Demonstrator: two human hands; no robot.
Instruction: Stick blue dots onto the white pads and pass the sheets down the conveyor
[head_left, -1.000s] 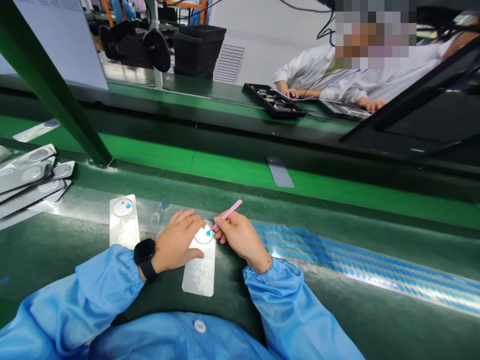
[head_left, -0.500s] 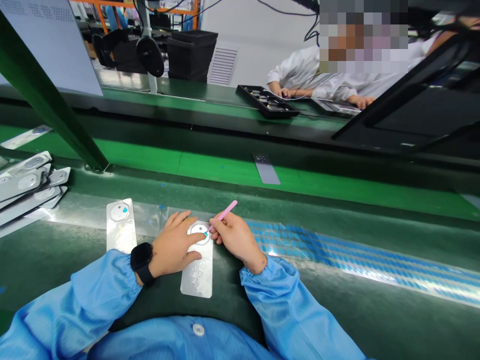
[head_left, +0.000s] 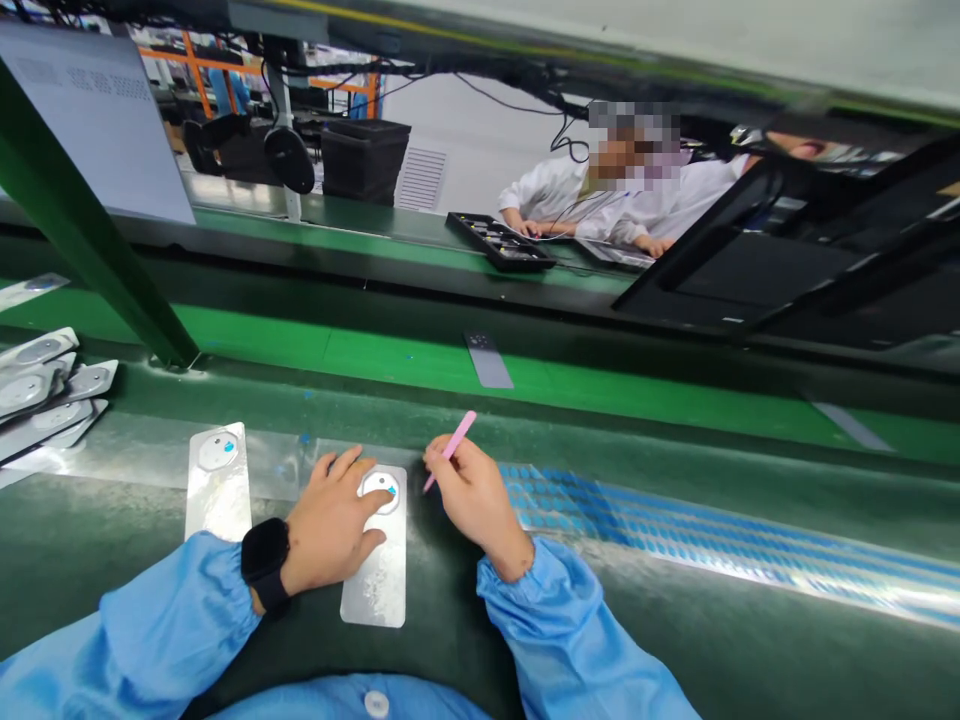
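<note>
Head view: the left hand [head_left: 330, 525] is lying flat, fingers spread, pressing a silver plate [head_left: 376, 580] onto the green worktop [head_left: 675, 620]. The right hand [head_left: 469, 495], its grip pinched together on a pink stick [head_left: 450, 451], is hovering just beside the plate's round white patch [head_left: 379, 489]. A second plate [head_left: 217, 480] is lying left; a blue sticker strip [head_left: 675, 535] is lying right.

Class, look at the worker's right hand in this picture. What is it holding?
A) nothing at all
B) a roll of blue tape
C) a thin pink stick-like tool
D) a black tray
C: the right hand pinches a thin pink tool, its tip pointing down beside the silver plate that the left hand presses on.
</note>
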